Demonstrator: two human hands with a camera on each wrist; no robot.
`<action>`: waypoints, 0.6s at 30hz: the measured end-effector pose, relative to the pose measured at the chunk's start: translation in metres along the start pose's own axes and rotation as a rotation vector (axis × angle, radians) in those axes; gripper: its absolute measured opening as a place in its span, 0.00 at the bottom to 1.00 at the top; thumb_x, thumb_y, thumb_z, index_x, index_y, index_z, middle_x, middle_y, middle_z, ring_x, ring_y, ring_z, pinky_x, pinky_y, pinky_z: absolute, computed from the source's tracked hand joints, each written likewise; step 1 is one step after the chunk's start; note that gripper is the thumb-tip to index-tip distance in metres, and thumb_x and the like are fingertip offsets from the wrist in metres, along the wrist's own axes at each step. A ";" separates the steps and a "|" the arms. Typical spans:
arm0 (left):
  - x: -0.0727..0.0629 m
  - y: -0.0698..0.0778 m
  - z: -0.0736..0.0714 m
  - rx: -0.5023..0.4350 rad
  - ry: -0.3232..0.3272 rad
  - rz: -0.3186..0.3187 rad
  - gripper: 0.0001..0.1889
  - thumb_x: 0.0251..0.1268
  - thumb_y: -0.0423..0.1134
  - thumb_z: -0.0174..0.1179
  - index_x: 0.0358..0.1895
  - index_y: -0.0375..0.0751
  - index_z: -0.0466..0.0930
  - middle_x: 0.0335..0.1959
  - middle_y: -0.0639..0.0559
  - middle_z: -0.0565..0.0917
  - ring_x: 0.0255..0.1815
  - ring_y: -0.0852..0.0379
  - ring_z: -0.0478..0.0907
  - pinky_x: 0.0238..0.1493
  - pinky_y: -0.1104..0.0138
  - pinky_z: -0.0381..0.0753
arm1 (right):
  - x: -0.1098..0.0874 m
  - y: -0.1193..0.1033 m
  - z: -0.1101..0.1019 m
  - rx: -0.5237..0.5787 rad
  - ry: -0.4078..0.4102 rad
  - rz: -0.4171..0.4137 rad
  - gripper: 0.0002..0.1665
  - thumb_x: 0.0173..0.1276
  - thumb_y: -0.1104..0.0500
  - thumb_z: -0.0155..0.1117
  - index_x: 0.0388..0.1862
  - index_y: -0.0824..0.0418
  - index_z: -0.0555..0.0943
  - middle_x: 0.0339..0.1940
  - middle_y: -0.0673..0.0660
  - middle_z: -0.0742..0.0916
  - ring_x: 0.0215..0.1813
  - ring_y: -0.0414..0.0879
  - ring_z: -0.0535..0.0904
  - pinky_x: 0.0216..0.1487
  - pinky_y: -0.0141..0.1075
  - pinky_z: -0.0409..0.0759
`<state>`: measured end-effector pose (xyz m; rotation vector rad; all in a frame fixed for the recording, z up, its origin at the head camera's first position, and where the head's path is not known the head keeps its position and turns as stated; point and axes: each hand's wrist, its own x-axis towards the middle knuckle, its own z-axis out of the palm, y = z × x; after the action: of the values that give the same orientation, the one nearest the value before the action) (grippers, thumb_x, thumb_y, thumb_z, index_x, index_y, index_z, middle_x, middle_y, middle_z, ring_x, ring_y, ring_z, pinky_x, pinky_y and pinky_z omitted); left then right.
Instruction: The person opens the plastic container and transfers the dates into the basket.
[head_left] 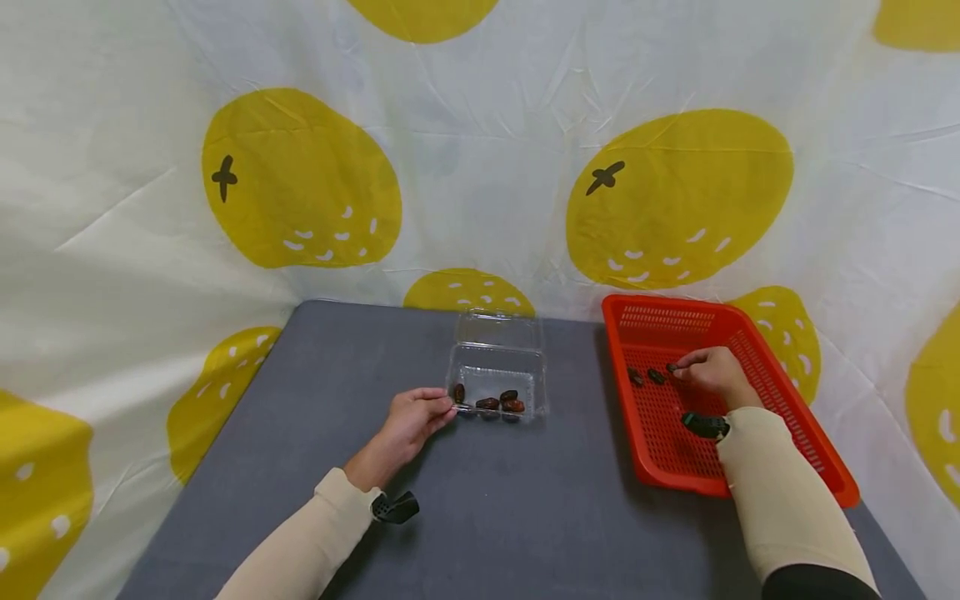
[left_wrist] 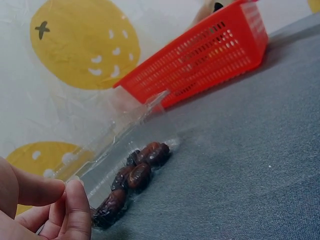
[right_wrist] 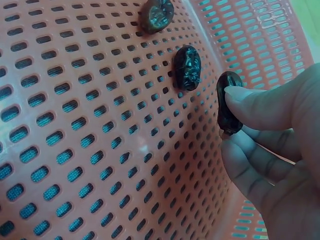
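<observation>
My left hand (head_left: 414,421) pinches the near left edge of a clear plastic clamshell box (head_left: 495,358), whose lid stands raised at the back. Several brown, wrinkled dates (left_wrist: 139,175) lie along the near side inside it. Over in the red basket (head_left: 621,367), my right hand (head_left: 716,372) pinches one date (right_wrist: 229,102) between thumb and fingers. Two other dates lie on the basket floor beside that hand, one dark date (right_wrist: 187,67) close by and a browner date (right_wrist: 157,15) farther off.
A grey tabletop (head_left: 480,508) lies under the box and basket. Behind and to both sides hangs a white cloth (head_left: 480,183) with large yellow fruit prints. The basket's perforated walls rise around the right hand.
</observation>
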<state>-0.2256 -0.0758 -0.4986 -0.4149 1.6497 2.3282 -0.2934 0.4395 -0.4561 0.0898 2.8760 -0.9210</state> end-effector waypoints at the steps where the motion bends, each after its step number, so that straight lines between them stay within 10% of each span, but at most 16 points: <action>1: 0.000 0.000 0.000 0.000 0.000 0.001 0.18 0.69 0.21 0.61 0.60 0.17 0.73 0.34 0.46 0.84 0.32 0.60 0.85 0.39 0.71 0.90 | 0.001 0.001 0.000 -0.002 -0.003 -0.003 0.17 0.72 0.59 0.67 0.48 0.75 0.86 0.40 0.66 0.91 0.38 0.50 0.83 0.38 0.37 0.85; 18: -0.002 0.000 0.003 -0.015 0.008 0.020 0.17 0.69 0.18 0.58 0.59 0.15 0.73 0.37 0.44 0.82 0.32 0.60 0.85 0.38 0.72 0.90 | -0.001 0.002 0.003 -0.012 -0.006 -0.004 0.15 0.72 0.62 0.64 0.45 0.74 0.87 0.36 0.61 0.91 0.35 0.46 0.81 0.36 0.34 0.82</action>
<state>-0.2238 -0.0728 -0.4973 -0.4126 1.6486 2.3575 -0.2921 0.4391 -0.4597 0.0801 2.8763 -0.9034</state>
